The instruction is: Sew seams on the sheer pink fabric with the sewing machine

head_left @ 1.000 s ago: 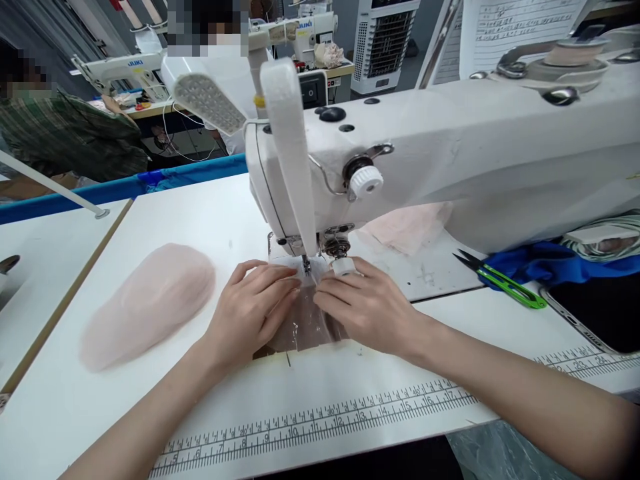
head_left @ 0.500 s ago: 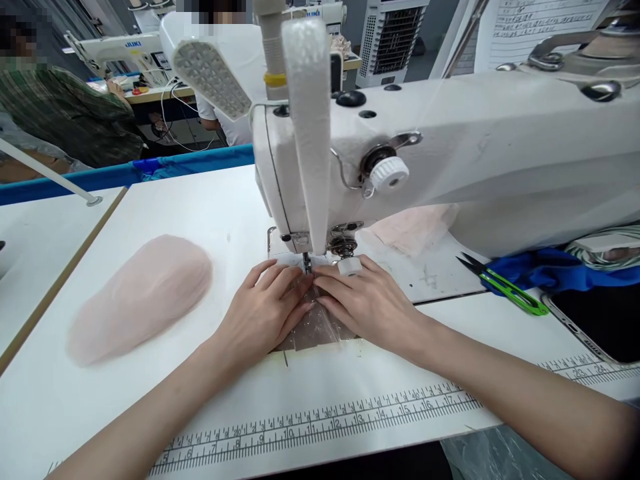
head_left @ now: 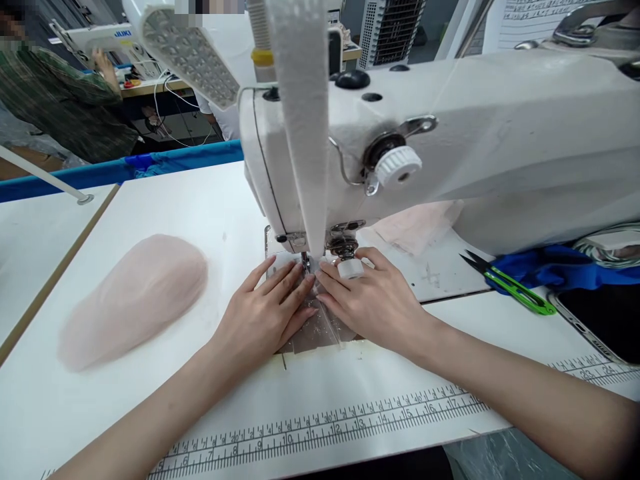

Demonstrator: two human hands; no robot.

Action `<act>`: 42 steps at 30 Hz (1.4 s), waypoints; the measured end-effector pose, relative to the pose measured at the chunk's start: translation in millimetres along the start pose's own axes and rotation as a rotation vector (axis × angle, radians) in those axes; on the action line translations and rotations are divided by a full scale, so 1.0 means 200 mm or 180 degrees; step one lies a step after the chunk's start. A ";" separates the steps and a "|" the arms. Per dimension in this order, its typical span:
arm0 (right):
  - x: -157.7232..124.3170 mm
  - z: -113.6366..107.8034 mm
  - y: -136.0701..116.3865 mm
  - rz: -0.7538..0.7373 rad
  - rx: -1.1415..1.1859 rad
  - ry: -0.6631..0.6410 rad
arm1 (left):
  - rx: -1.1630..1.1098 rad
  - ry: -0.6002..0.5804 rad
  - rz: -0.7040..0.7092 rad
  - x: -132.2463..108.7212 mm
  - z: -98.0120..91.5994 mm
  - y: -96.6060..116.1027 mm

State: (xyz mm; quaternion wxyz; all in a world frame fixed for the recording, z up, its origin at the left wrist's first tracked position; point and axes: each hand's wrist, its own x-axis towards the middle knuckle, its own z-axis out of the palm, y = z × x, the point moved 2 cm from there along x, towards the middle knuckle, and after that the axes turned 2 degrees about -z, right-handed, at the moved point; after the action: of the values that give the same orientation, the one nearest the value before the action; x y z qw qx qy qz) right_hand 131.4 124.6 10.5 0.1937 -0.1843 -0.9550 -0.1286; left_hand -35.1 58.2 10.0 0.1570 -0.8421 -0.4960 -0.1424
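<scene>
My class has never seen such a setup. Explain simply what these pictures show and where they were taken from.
A camera worn on the person's head looks forward and down. No robot here: a bare left hand and right hand lie palm down beside the presser foot of a white sewing machine. What they press on is hard to make out. On the white table, a pale pink sheer piece lies at left; green-handled snips and a blue cloth lie at right.

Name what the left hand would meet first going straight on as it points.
Probably the presser foot, just ahead of the left hand, though the right hand is close and depth is unclear.
</scene>
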 end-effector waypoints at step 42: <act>-0.03 -0.06 0.04 -0.0400 0.1161 0.0263 | -0.0070 0.0336 0.0524 -0.06 -0.07 0.02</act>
State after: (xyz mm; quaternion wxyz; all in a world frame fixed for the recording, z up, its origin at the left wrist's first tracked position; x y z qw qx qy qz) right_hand 143.8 125.1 19.0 0.2545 -0.0807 -0.9633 0.0273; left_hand -37.3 41.7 17.2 0.1848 -0.8730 -0.4145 -0.1786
